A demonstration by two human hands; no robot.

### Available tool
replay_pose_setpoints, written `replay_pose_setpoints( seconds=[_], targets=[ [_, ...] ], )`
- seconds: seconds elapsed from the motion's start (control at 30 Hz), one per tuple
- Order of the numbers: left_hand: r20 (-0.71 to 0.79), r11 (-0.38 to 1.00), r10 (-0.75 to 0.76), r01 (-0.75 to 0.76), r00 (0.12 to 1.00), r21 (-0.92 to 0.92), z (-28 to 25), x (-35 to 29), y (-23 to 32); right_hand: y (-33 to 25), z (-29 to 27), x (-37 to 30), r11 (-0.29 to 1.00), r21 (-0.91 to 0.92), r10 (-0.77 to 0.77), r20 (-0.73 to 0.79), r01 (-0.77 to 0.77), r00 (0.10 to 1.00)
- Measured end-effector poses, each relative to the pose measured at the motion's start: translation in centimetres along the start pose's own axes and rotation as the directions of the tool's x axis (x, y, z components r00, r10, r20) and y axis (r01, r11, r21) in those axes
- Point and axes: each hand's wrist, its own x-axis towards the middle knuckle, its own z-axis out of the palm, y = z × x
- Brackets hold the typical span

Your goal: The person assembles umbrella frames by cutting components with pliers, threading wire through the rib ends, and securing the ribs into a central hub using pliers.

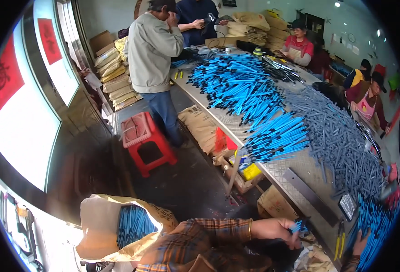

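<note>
My left hand (277, 231), below a brown plaid sleeve, is closed around a small bundle of blue sticks with black ends (298, 226) near the table's front edge. Over at the lower right, my right hand (360, 244) rests against a pile of blue sticks (377, 222), its visible fingers stretched along them; part of it is cut by the dark rim. Yellow-handled pliers (340, 240) lie just left of that hand. Beyond them are a small clear-topped box (347, 206) and a flat metal bar (311, 195).
Grey plastic pieces (340, 140) and heaped blue sticks (236, 86) cover much of the long metal table (277, 174). An open paper sack (95, 222) holding blue sticks stands at the lower left. A red stool (146, 140) and a standing person (154, 54) are beyond; others sit across the table.
</note>
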Motion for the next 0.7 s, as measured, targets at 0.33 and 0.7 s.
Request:
replay_pose_setpoints(
  seconds=[0.33,0.7],
  targets=[
    [-0.188,0.977,-0.191,0.167,0.964,-0.133,0.2,-1.0,-0.5,-4.8,-1.6,1.0,0.997,0.080,-0.019,0.120,0.009,0.993],
    [-0.637,0.995,0.092,-0.094,0.765,0.031,0.6,-0.1,2.6,-28.7,1.5,-8.9,0.843,0.357,-0.465,0.106,0.403,0.879]
  ],
)
